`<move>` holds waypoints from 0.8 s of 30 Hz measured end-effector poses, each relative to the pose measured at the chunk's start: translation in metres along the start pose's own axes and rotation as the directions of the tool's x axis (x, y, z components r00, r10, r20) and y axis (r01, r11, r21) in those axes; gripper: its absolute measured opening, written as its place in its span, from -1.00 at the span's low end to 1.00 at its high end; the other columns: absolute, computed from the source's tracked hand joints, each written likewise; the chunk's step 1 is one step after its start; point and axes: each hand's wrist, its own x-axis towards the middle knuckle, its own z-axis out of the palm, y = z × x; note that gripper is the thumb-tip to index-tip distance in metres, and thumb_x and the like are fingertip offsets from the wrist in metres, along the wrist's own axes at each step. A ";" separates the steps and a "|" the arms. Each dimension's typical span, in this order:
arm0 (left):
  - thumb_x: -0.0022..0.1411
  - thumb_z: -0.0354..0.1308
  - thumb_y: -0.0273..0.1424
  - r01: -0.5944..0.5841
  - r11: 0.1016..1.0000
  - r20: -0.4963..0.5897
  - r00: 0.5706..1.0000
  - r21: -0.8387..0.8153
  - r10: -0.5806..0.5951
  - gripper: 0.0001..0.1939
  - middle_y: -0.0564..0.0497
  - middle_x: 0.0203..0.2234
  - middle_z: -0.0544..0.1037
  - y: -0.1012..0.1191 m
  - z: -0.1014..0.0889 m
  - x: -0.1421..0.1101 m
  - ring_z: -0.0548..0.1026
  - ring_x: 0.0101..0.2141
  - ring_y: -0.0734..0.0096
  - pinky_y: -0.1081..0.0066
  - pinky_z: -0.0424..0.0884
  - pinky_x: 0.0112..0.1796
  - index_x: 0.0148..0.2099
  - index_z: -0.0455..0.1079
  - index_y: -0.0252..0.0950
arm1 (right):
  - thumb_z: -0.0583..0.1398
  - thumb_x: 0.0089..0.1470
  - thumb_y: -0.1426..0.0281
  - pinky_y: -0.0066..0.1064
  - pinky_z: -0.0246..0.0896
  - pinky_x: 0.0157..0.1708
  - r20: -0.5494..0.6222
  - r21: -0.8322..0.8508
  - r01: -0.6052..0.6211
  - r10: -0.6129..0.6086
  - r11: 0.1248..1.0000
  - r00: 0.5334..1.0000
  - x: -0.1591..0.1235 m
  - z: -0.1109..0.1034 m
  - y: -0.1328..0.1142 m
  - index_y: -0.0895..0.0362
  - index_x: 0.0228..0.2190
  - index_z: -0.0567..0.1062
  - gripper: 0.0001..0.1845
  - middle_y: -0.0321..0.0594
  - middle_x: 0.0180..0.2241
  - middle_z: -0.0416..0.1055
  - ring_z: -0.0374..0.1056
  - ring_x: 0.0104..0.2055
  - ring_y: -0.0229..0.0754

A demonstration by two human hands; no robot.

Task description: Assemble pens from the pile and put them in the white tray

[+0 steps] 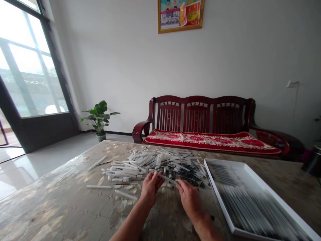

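Note:
Between my two hands is a slim pen (168, 179), slanting down from left to right. My left hand (150, 187) pinches its left end, and my right hand (190, 198) is closed on the right end. Just beyond them spreads a heap of white pen barrels (142, 164). Dark pen parts (187, 170), seemingly caps and thin pieces, lie at the heap's right side. To the right of my right hand stands a white shallow box (217, 189) with rows of pens (258, 211) in it, blurred.
Everything lies on a table (75, 207) with a patterned cover. A few loose barrels (99, 186) lie left of the heap. Behind the table are a dark red wooden bench (195, 115) and a potted plant (100, 115). A black container (312, 162) stands at the far right.

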 end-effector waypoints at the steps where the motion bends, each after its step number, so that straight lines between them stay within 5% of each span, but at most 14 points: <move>1: 0.21 0.23 -0.48 -0.011 1.000 0.019 1.000 0.010 0.010 -0.89 -0.07 -0.34 0.65 0.000 0.000 -0.001 0.64 -0.33 0.38 0.41 0.58 -0.27 -0.32 0.32 -0.29 | 0.15 0.07 0.22 -0.32 0.32 -0.22 0.000 -0.013 0.001 -0.001 1.000 1.000 0.000 -0.002 -0.001 0.04 -0.29 0.64 -0.71 -0.09 -0.31 0.60 0.50 -0.27 -0.02; 7: -0.01 0.38 -0.25 -0.119 0.989 0.128 0.986 0.091 0.107 -0.67 -0.06 -0.32 0.65 0.000 0.000 -0.007 0.63 -0.29 0.27 0.35 0.55 -0.24 -0.30 0.32 -0.27 | 0.18 -0.01 0.17 -0.46 0.11 -0.66 0.096 0.131 -0.256 0.245 0.958 0.965 0.003 -0.004 -0.008 0.08 -0.53 0.57 -0.72 -0.31 -0.73 0.39 0.27 -0.70 -0.22; 11: -0.11 0.41 -0.14 -0.172 0.977 0.175 0.973 0.125 0.149 -0.56 -0.08 -0.33 0.65 0.004 0.001 -0.011 0.63 -0.26 0.21 0.31 0.54 -0.23 -0.30 0.33 -0.27 | 0.18 -0.06 0.15 -0.56 -0.16 -0.81 0.326 0.228 -0.546 0.465 0.806 0.823 0.003 -0.005 -0.013 0.11 -0.56 0.48 -0.71 -0.40 -0.74 0.33 0.11 -0.80 -0.35; 14: -0.14 0.42 -0.13 -0.175 0.978 0.207 0.967 0.115 0.149 -0.53 -0.09 -0.33 0.65 0.005 0.001 -0.011 0.63 -0.27 0.20 0.29 0.54 -0.21 -0.28 0.34 -0.28 | 0.16 -0.06 0.15 -0.61 -0.18 -0.81 0.434 0.254 -0.635 0.500 0.730 0.749 0.004 -0.010 -0.018 0.13 -0.51 0.47 -0.71 -0.42 -0.71 0.34 0.14 -0.78 -0.37; 19: -0.13 0.42 -0.18 -0.139 0.987 0.185 0.975 0.080 0.122 -0.52 -0.06 -0.32 0.66 0.003 0.000 -0.007 0.63 -0.27 0.24 0.28 0.54 -0.18 -0.21 0.35 -0.27 | 0.15 -0.03 0.30 -0.61 -0.06 -0.74 0.500 0.160 -0.547 0.410 0.822 0.763 0.008 -0.019 -0.028 0.13 -0.49 0.50 -0.81 -0.42 -0.72 0.38 0.23 -0.75 -0.34; 24: 0.03 0.33 -0.24 -0.109 0.990 0.152 0.984 0.094 0.094 -0.59 -0.07 -0.29 0.65 -0.001 0.000 -0.006 0.63 -0.28 0.30 0.37 0.55 -0.24 -0.09 0.36 -0.26 | 0.20 -0.14 0.47 -0.55 0.00 -0.53 0.378 -0.075 -0.167 0.183 0.983 0.907 0.018 -0.037 -0.040 0.11 -0.64 0.53 -0.87 -0.37 -0.62 0.48 0.34 -0.50 -0.26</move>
